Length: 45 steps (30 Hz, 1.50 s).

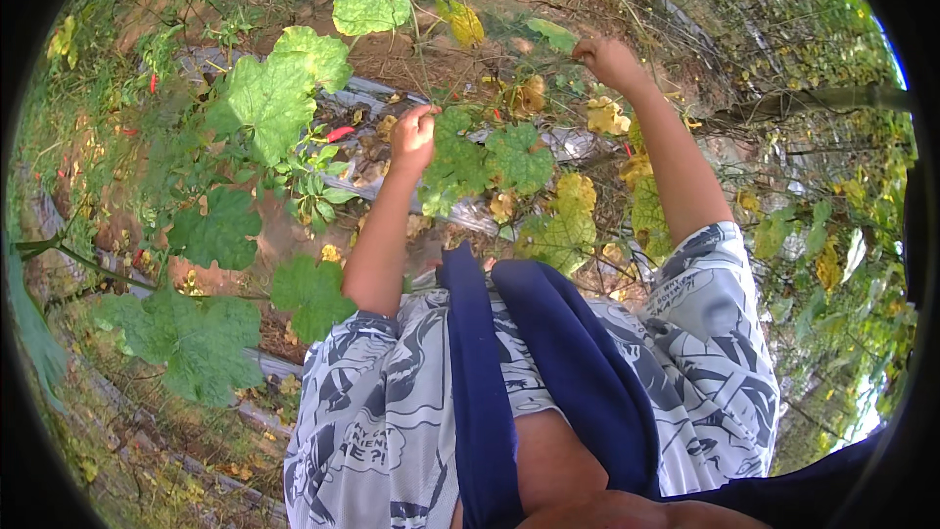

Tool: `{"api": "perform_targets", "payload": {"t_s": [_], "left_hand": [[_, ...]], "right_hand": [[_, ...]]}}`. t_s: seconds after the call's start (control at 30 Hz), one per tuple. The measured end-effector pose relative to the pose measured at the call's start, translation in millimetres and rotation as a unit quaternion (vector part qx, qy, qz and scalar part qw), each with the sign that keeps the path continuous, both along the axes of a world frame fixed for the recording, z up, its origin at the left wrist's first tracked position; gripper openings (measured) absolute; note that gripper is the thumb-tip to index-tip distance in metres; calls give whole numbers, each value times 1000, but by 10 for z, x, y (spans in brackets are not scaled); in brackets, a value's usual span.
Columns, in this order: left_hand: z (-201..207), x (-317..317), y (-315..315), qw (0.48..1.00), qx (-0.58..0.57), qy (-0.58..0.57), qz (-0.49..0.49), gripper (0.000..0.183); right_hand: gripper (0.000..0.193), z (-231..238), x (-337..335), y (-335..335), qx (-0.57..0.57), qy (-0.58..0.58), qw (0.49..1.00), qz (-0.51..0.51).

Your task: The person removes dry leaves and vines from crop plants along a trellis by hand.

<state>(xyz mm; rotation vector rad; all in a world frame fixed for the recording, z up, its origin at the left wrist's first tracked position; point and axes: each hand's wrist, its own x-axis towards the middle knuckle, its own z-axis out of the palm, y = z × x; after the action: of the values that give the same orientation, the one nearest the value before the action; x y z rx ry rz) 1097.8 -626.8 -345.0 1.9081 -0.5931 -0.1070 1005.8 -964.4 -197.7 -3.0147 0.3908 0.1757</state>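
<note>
My left hand (412,140) is raised at the middle of the view with its fingers closed in a pinch. A thin stem runs down to its fingertips, but what they grip is too small to make out. Broad green leaves (519,159) hang just right of it. Farther out and to the right, my right hand (612,64) is also closed, its fingertips touching the edge of a small green leaf (553,34). Whether it grips that leaf or a thin vine I cannot tell. A red chili pepper (339,134) shows left of my left hand.
Large lobed leaves (269,103) spread on the left, with another cluster (191,343) nearer me. Yellowed leaves (607,116) hang below my right hand. A wooden pole (822,100) juts in from the right. Strips of silvery plastic sheeting (367,98) lie on brown soil.
</note>
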Motion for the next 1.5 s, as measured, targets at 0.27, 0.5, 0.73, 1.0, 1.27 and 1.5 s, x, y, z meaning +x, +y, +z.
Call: {"api": "perform_targets", "payload": {"t_s": [0.27,0.5,0.73,1.0,1.27,1.5], "left_hand": [[141,-22,-96,998,20,46,-37,29],[62,47,146,902,405,95,-115,33],[698,-105,65,771,603,42,-200,49],[1062,-625,-806,905,292,-90,-295,42],[958,-1031,-1284,857,341,-125,-365,38],[930,-1200,-899,888,321,-179,-274,41]], "right_hand": [[20,332,-200,266,-21,-228,970,-84],[37,1099,-716,881,400,314,855,-102],[59,-226,-1661,644,-75,53,969,-230],[28,-371,-1413,679,266,-115,866,-408],[18,-414,-1890,725,59,-205,953,-215],[23,-442,-2188,877,-123,-4,974,-192]]}}
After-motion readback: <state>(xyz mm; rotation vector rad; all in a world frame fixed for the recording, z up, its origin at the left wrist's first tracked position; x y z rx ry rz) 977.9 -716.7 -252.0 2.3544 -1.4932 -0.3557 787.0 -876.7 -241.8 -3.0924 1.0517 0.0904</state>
